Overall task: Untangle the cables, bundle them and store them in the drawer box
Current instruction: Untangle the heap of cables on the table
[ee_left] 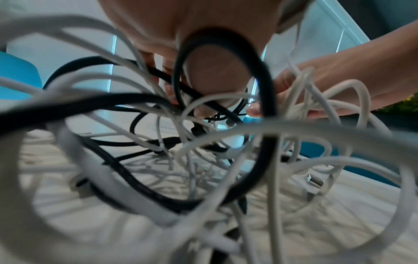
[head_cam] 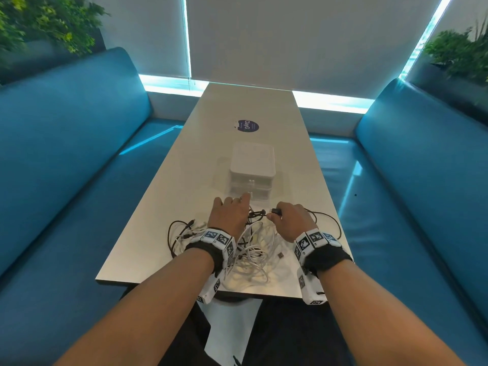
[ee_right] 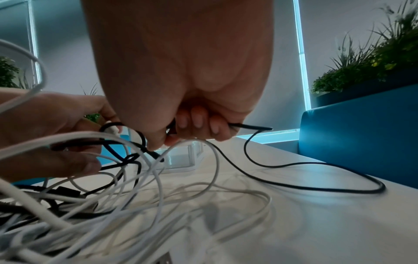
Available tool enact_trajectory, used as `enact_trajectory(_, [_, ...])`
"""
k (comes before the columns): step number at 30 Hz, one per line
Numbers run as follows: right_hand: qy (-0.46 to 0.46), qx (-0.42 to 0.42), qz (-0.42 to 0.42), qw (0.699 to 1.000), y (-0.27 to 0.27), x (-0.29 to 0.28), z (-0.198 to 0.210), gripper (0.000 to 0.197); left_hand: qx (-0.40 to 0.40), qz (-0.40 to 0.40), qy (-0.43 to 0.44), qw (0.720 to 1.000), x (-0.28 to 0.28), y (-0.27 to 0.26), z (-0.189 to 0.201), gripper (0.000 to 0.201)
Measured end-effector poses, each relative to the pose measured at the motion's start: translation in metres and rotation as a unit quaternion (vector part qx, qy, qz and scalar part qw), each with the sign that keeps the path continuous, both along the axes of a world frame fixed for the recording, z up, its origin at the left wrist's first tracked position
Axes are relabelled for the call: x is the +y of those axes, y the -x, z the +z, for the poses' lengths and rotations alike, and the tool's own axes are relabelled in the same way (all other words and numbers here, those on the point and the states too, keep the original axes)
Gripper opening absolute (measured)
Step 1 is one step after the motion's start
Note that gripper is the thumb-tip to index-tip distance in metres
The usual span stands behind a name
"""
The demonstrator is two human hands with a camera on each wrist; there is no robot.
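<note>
A tangle of white and black cables [head_cam: 253, 253] lies on the near end of the white table [head_cam: 264, 107]. My left hand [head_cam: 231, 215] reaches into the knot, and its fingers [ee_right: 68, 160] pinch black and white strands there. My right hand [head_cam: 289, 220] grips a thin black cable [ee_right: 294, 185] near its plug [head_cam: 276, 211], fingers curled round it; the cable loops off to the right over the table. The white drawer box [head_cam: 252, 167] stands just beyond both hands, its drawers closed. In the left wrist view, cable loops [ee_left: 226, 125] fill the frame.
A dark round sticker [head_cam: 247, 126] sits on the table beyond the box. Blue benches [head_cam: 66, 154] [head_cam: 422, 180] run along both sides. Plants [head_cam: 459, 51] stand behind them. The table's near edge [head_cam: 237, 293] is under my wrists.
</note>
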State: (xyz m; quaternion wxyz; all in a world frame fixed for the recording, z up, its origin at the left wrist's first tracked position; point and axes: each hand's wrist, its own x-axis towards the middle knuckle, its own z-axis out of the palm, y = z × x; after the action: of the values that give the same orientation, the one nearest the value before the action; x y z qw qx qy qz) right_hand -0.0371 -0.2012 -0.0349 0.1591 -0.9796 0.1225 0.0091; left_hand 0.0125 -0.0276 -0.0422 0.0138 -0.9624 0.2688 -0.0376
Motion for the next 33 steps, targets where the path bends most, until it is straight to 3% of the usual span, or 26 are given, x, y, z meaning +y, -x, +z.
enact_trajectory(6, [-0.011, 0.012, -0.018, 1.0, -0.002, -0.005, 0.001, 0.032, -0.017, 0.032, -0.008, 0.999, 0.001, -0.001, 0.0, 0.091])
enact_trajectory(14, [-0.017, 0.022, -0.054, 0.998, -0.004, -0.005, 0.0, 0.033, 0.003, 0.0, -0.003, 1.0, 0.004, -0.011, 0.004, 0.055])
enact_trajectory(19, [-0.053, -0.006, -0.033, 0.998, -0.003, -0.001, 0.006, 0.035, 0.131, -0.1, 0.162, 0.973, -0.006, -0.012, 0.002, 0.046])
enact_trajectory(23, [-0.06, -0.029, -0.008, 0.998, -0.002, 0.004, 0.01, 0.032, 0.19, -0.076, 0.193, 0.96, -0.016, -0.005, 0.007, 0.054])
enact_trajectory(28, [-0.061, -0.046, -0.009, 0.997, 0.0, -0.001, 0.007, 0.031, 0.198, -0.056, 0.215, 0.955, -0.017, 0.0, 0.009, 0.029])
enact_trajectory(33, [-0.076, -0.056, -0.012, 0.995, 0.0, -0.004, 0.005, 0.03, 0.214, -0.04, 0.253, 0.943, -0.013, -0.005, 0.009, 0.029])
